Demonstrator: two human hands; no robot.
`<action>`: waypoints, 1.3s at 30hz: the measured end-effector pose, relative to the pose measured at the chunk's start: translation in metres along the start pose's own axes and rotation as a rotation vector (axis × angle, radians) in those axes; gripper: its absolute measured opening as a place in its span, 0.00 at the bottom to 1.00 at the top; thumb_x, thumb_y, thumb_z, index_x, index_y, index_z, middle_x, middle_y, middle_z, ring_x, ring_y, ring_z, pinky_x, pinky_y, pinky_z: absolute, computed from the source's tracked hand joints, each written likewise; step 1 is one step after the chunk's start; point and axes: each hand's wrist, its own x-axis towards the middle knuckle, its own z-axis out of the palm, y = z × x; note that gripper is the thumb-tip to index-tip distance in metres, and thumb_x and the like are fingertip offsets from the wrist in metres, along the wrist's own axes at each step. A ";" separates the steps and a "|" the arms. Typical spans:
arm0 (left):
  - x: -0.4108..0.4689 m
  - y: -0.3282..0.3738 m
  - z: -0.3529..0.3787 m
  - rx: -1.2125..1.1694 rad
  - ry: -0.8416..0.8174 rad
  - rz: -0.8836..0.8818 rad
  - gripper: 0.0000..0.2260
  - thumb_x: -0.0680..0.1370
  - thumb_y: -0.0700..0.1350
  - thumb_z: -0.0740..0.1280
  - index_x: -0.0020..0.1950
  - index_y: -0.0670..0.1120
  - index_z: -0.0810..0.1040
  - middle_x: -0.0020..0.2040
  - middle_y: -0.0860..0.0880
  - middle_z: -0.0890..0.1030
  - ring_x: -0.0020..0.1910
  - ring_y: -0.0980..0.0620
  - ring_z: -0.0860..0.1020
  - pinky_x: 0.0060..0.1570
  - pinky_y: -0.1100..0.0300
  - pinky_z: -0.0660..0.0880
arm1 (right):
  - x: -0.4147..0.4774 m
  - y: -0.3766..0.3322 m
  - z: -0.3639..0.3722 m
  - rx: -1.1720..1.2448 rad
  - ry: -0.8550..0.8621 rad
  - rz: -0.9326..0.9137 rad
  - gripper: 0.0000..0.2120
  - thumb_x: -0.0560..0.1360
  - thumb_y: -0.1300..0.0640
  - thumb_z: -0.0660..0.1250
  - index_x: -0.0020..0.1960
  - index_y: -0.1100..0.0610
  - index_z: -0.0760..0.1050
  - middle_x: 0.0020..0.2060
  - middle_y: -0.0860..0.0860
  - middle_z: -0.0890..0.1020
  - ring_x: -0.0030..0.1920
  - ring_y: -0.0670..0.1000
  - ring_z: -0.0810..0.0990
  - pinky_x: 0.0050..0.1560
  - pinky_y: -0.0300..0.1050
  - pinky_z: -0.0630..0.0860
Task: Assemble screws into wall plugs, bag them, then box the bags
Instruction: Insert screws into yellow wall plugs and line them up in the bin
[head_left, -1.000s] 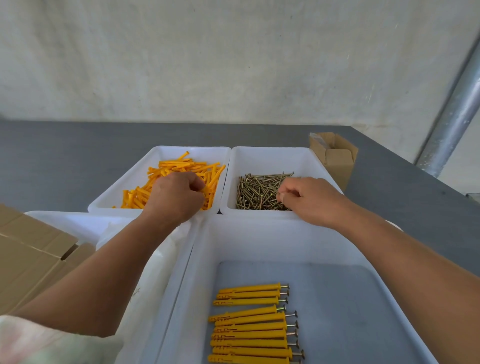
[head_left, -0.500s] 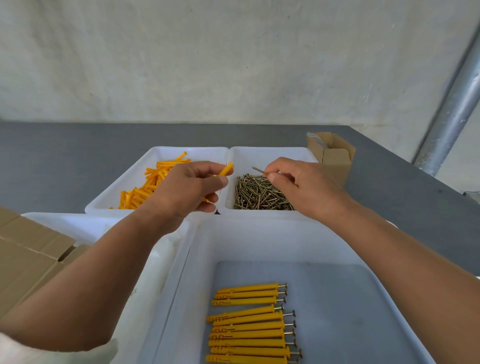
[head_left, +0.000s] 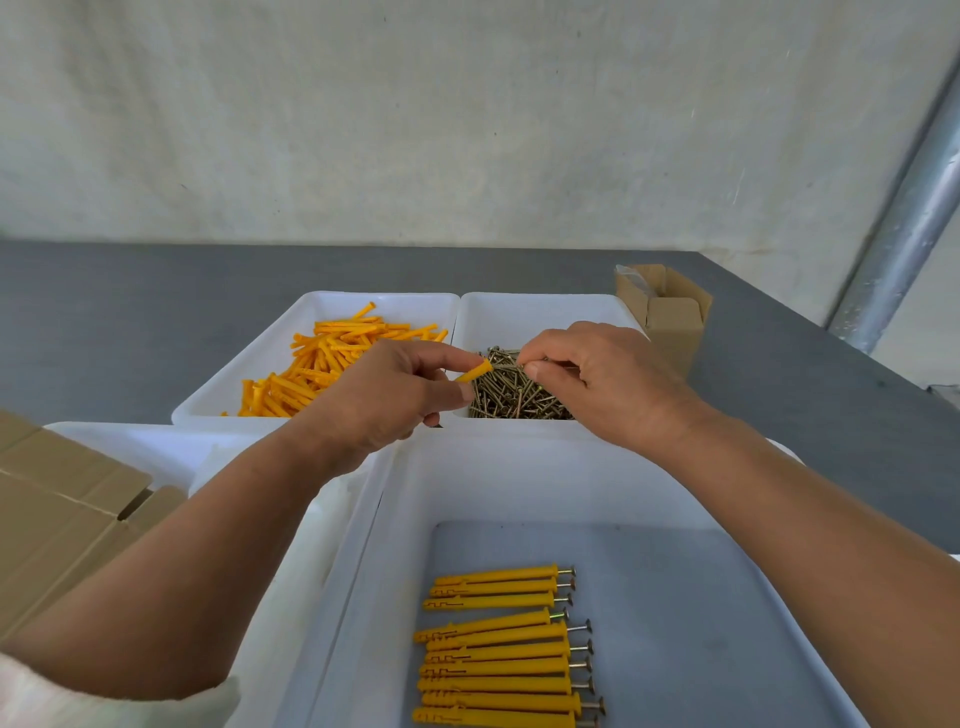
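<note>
Orange plastic wall plug (head_left: 474, 372) pinched in left hand (head_left: 384, 395), over left edge of white plastic screw tray (head_left: 540, 312); right hand (head_left: 608, 379) pinches slim brass screw (head_left: 506, 358), mostly hidden by fingers. Assembled plugs (head_left: 498, 649) nearer than that tray, lowest cut off.

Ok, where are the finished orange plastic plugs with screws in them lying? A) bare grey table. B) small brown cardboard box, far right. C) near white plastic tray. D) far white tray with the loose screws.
C: the row of orange plastic plugs with screw heads sticking out lies on the floor of the near white plastic tray.
</note>
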 end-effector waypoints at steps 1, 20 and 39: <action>0.000 0.000 0.000 0.004 -0.002 0.000 0.11 0.75 0.40 0.72 0.47 0.58 0.83 0.30 0.54 0.75 0.27 0.61 0.72 0.24 0.68 0.65 | 0.000 -0.001 0.000 -0.019 -0.006 -0.003 0.11 0.81 0.50 0.60 0.57 0.44 0.80 0.38 0.43 0.72 0.45 0.49 0.73 0.46 0.45 0.69; -0.001 0.002 0.010 0.112 -0.043 0.014 0.10 0.71 0.36 0.73 0.48 0.48 0.78 0.29 0.56 0.77 0.28 0.61 0.75 0.24 0.71 0.66 | -0.008 -0.031 -0.003 -0.073 -0.133 -0.157 0.15 0.78 0.54 0.62 0.63 0.42 0.76 0.41 0.44 0.70 0.44 0.47 0.70 0.45 0.42 0.68; 0.015 -0.048 -0.021 0.936 0.284 -0.250 0.21 0.80 0.59 0.54 0.42 0.46 0.77 0.47 0.44 0.77 0.47 0.44 0.73 0.47 0.53 0.71 | -0.025 -0.041 0.011 -0.300 -0.916 0.015 0.10 0.77 0.63 0.63 0.56 0.57 0.78 0.50 0.54 0.84 0.44 0.51 0.84 0.32 0.38 0.72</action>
